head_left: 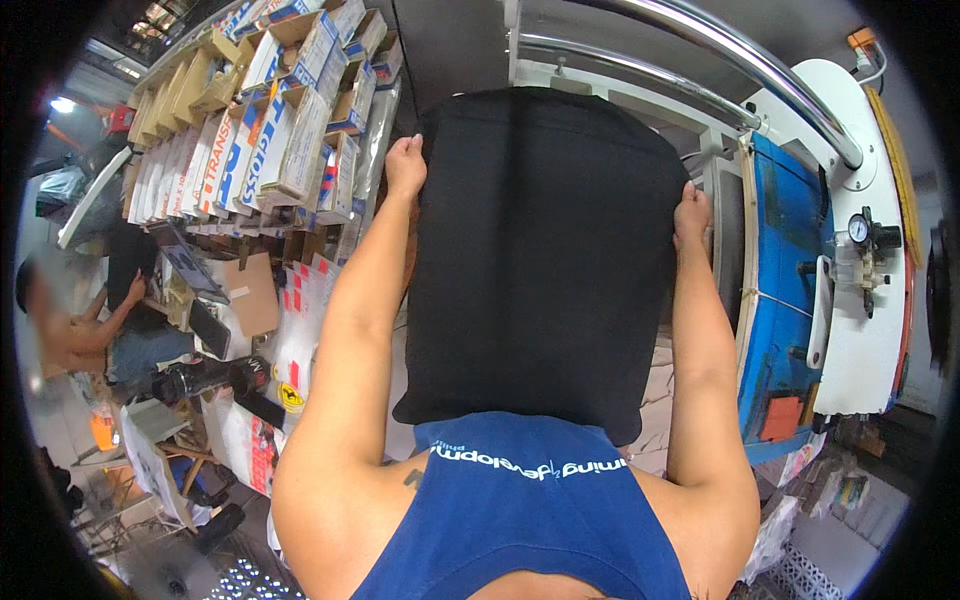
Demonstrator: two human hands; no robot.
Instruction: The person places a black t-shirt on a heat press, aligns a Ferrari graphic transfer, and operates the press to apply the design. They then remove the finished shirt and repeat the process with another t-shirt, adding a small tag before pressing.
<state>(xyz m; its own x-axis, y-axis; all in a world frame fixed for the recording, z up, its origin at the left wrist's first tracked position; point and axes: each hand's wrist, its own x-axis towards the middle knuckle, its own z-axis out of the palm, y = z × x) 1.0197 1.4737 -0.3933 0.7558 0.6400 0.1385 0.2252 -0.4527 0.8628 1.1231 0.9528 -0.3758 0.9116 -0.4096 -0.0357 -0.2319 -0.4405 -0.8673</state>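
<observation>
A large piece of black cloth (545, 260) spreads out in front of my body, wide and mostly smooth, with rounded far corners and a faint darker band running down its upper part. Its near edge reaches my blue sleeveless top. Along the cloth's far left edge, my left hand (405, 168) is closed, gripping the margin between curled fingers. My right hand (691, 213) is likewise closed on the far right edge, slightly nearer to me. Whether anything supports the cloth from below is hidden.
Chrome rails (640, 65) and a white machine frame with a pressure gauge (858, 229) stand at the far right, beside a blue panel (785, 290). Shelves of long cardboard boxes (285, 140) rise at left. Another person (85, 325) handles something dark farther left.
</observation>
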